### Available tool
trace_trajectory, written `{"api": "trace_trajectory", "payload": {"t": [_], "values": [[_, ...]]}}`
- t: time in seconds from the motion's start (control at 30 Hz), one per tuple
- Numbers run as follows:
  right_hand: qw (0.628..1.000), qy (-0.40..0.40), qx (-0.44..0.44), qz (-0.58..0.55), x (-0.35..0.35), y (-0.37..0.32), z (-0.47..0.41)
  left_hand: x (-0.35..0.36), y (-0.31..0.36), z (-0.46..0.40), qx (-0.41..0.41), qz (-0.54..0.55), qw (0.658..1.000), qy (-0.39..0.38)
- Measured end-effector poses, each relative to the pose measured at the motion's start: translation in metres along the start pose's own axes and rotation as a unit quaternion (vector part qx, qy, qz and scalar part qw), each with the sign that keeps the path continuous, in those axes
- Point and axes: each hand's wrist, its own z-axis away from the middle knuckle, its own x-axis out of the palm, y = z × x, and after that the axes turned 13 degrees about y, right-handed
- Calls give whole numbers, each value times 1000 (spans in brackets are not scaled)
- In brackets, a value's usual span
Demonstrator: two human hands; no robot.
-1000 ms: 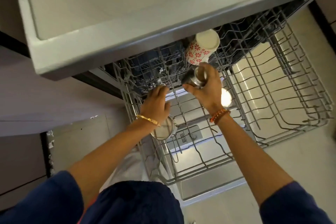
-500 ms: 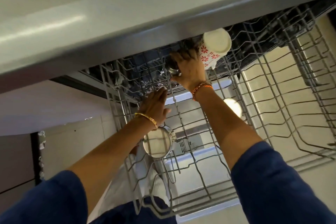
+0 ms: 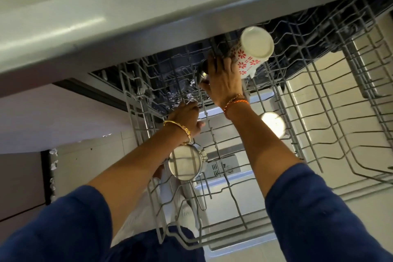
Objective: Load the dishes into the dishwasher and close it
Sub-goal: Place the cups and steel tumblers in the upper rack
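Your right hand [image 3: 223, 83] gripped the steel cup [image 3: 203, 72] beside the mug [image 3: 253, 53]; a knock could have toppled it. Your left hand [image 3: 187, 119] rested on the rack [image 3: 319, 134], its fingers hidden.

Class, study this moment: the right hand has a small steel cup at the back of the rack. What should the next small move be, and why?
Probably set the steel cup down between the tines beside the floral mug and release it: the right hand grips it at the rack, while the left hand rests on the wires.
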Motion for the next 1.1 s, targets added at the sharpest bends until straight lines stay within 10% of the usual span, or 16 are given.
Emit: {"api": "trace_trajectory", "payload": {"t": [0.47, 0.7, 1.1], "values": [[998, -19, 26, -45, -7, 5, 20, 4, -4, 1, -30, 58, 998, 1], [973, 164, 122, -106, -27, -7, 54, -10, 1, 17, -150, 310, 930, 129], [630, 467, 226, -578, -197, -117, 94, -112, -46, 146, 18, 303, 899, 315]]}}
